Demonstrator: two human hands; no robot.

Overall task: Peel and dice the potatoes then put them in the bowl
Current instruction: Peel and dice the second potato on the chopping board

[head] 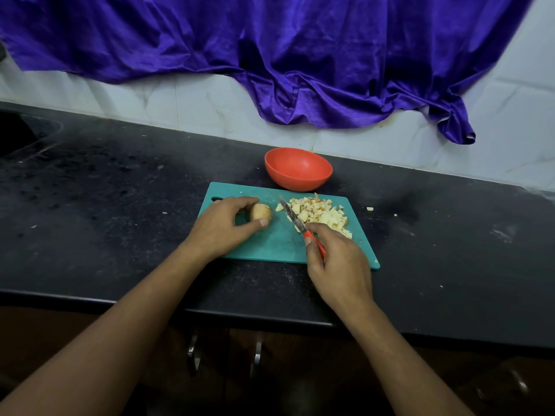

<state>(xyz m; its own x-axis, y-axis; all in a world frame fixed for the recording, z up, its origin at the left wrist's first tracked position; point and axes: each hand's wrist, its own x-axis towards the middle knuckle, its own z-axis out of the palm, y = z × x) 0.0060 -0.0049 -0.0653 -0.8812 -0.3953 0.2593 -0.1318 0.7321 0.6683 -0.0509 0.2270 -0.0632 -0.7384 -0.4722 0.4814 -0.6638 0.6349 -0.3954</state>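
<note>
A wide, creased purple satin cloth (pixel 270 55) hangs over the white tiled wall (pixel 180 100) behind the long black stone desk (pixel 105 190). On the desk, close to its front edge, lies a teal rectangular plastic cutting board (pixel 276 244). A round red plastic bowl (pixel 300 181) stands just behind the far edge of the board, and nothing lies in it.

The left grip (pixel 222 226) (the person's left hand) rests on the left part of the board. It grasps a small brown potato (pixel 260 212), with the thumb on the near side and the curled fingers on the far side. The right grip (pixel 339 259) is clenched around the red handle of a small knife with a patterned steel blade (pixel 295 219). The blade points away from the person and its tip is near the potato, not touching it.

A heap of pale diced potato pieces (pixel 321 213) lies on the right part of the board, just beyond the right grip and against the blade. One stray potato piece (pixel 369 208) lies on the desk, just off the right edge of the board.
</note>
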